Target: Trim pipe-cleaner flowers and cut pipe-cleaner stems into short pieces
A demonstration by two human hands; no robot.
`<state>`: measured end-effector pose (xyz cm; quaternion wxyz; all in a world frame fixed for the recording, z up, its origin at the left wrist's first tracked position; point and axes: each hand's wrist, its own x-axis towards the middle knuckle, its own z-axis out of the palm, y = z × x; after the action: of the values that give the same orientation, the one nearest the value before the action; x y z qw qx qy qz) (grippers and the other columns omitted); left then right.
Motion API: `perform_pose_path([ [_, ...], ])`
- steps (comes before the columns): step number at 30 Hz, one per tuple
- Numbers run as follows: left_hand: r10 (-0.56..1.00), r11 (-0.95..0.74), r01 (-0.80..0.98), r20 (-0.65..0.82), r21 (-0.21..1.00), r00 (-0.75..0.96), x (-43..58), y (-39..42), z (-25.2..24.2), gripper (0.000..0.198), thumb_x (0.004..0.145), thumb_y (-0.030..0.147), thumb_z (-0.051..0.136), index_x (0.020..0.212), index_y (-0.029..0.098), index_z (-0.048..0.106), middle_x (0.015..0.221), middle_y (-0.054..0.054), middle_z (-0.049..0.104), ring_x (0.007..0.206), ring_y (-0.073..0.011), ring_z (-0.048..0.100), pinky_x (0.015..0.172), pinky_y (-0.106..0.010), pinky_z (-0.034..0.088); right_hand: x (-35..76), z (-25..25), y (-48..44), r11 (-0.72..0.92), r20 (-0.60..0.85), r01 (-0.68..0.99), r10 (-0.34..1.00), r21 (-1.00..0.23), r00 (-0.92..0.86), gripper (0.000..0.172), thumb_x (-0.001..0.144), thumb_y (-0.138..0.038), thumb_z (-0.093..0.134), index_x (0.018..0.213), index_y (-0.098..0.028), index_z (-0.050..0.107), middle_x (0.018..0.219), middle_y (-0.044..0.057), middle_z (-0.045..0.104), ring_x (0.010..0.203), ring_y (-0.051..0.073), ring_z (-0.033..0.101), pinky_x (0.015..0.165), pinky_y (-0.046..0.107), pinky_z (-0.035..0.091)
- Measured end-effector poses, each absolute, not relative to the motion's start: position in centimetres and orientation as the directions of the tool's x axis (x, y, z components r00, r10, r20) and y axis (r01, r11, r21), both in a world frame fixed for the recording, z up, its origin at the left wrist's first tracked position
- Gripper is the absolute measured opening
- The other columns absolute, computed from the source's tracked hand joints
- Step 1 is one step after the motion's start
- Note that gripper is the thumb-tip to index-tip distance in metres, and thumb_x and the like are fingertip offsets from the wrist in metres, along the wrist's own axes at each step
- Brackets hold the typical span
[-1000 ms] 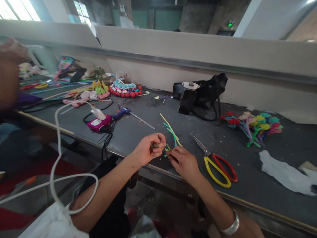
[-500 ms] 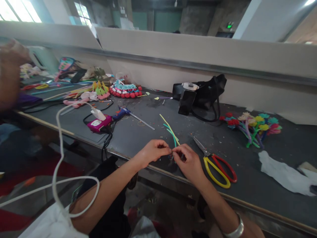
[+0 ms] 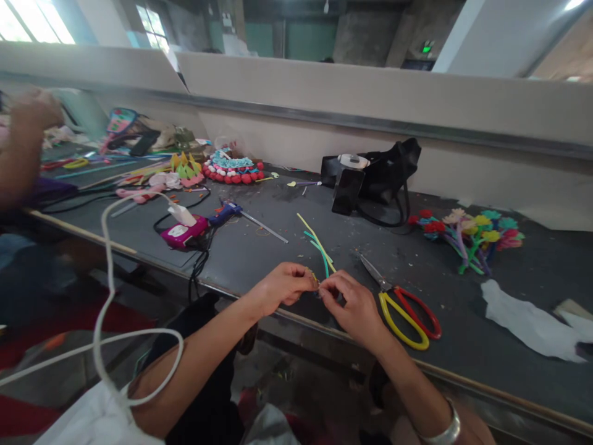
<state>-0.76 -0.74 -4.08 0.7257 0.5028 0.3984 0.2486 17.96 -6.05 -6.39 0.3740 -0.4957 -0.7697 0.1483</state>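
Observation:
My left hand (image 3: 290,287) is closed in a pinch at the table's front edge. A small yellowish fuzzy piece (image 3: 313,274) shows at its fingertips, mostly covered by the fingers. Thumb and forefinger of my right hand (image 3: 349,303) are pinched together, meeting the left fingertips; what lies between them is too small to make out. Just beyond the hands lie a yellow pipe cleaner (image 3: 311,230) and green pipe cleaners (image 3: 319,247), partly crossing. Right of my right hand rest scissors (image 3: 383,284) with one yellow and one red handle, blades pointing away.
A blue glue gun (image 3: 225,213) and magenta power strip (image 3: 185,232) lie left. At the back stand a phone (image 3: 347,191) and black bag (image 3: 389,173). Pipe-cleaner flowers (image 3: 472,235) and white paper (image 3: 523,321) are right. A white cable (image 3: 109,272) hangs near my left arm. Another person's hand (image 3: 37,111) is far left.
My fingers have shifted slightly, and the yellowish piece now shows above the left fingertips. The other person's hand has moved a little to the right. Items on the table stay put.

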Motion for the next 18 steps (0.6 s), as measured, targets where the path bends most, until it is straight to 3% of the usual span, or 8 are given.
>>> perform_pose_path([
  [4,0.845,0.349,-0.078,-0.278,0.934,0.457,-1.7,0.5,-3.8,0.016,0.067,0.023,0.071,0.065,0.015,0.057,0.048,0.01,0.03,0.037,-0.0005,0.018,0.039,-0.019,0.007,18.9,-5.7,-6.3,0.439,0.428,0.659,0.883,-0.611,-0.192,0.012,0.091,-0.018,0.053,0.081,-0.022,0.059,0.078,0.0,0.059,0.07,0.013,0.056,0.065,0.025,0.041],
  [9,0.792,0.42,-0.197,-0.252,0.886,0.556,-2.1,1.0,-3.6,0.012,0.072,0.018,0.066,0.07,0.015,0.055,0.051,0.011,0.028,0.037,-0.0008,0.018,0.038,-0.018,0.01,18.5,-5.8,-7.5,0.547,0.45,0.638,0.83,-0.542,-0.33,0.012,0.088,-0.027,0.063,0.077,-0.022,0.06,0.084,0.002,0.063,0.083,0.017,0.059,0.076,0.029,0.045],
  [14,0.748,0.491,-0.284,-0.23,0.824,0.623,-1.6,0.7,-3.7,0.017,0.077,0.017,0.058,0.066,0.016,0.046,0.055,0.008,0.033,0.04,-0.002,0.025,0.037,-0.016,0.017,17.2,-5.3,-9.2,0.659,0.443,0.556,0.752,-0.507,-0.487,0.016,0.083,-0.016,0.062,0.069,-0.022,0.058,0.09,0.002,0.062,0.084,0.016,0.056,0.078,0.031,0.045],
  [16,0.741,0.524,-0.331,-0.229,0.784,0.631,-1.7,0.8,-3.7,0.018,0.077,0.017,0.057,0.065,0.017,0.043,0.055,0.007,0.035,0.04,-0.0027,0.027,0.036,-0.015,0.02,17.2,-4.8,-9.8,0.697,0.373,0.529,0.711,-0.484,-0.596,0.009,0.078,-0.015,0.065,0.08,-0.024,0.065,0.097,0.002,0.062,0.089,0.018,0.056,0.081,0.033,0.045],
  [18,0.749,0.545,-0.389,-0.224,0.743,0.623,-1.8,1.0,-3.5,0.016,0.075,0.017,0.055,0.065,0.017,0.043,0.057,0.005,0.04,0.042,-0.0039,0.032,0.036,-0.016,0.024,17.4,-4.4,-10.2,0.706,0.315,0.534,0.695,-0.465,-0.646,0.025,0.074,-0.021,0.071,0.098,-0.027,0.067,0.103,0.003,0.062,0.094,0.021,0.054,0.083,0.037,0.044],
])
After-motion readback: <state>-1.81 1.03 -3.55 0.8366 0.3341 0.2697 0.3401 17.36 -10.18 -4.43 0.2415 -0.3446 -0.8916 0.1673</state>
